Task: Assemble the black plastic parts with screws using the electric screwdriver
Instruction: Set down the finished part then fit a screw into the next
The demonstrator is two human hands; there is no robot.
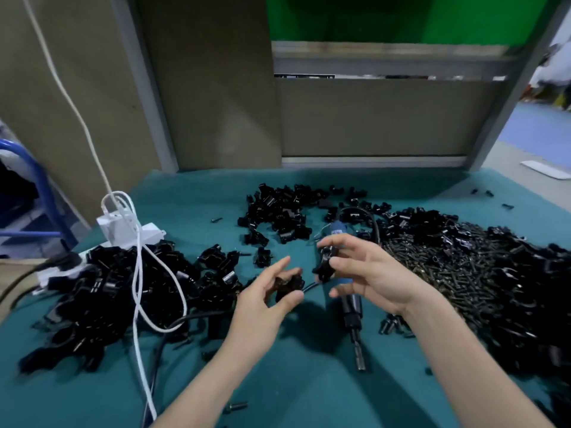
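Head view, looking down at a bench (309, 396) covered in teal cloth. In the centre of the frame, the left hand (262, 304) holds a black plastic part (285, 288) loosely in curled fingers, forefinger stretched out. Just right of it, the right hand (377, 273) pinches a second black part (324, 264) between thumb and fingertips. The two parts are close but apart. The electric screwdriver (350, 304) lies on the bench beneath the right hand, its bit pointing toward the bottom of the frame. A heap of dark screws (457, 273) fills the right side. A large pile of black parts (108, 288) sits at left, a smaller pile (281, 211) at upper centre. A white cable (137, 273) loops over the left pile from a white power strip (148, 231).
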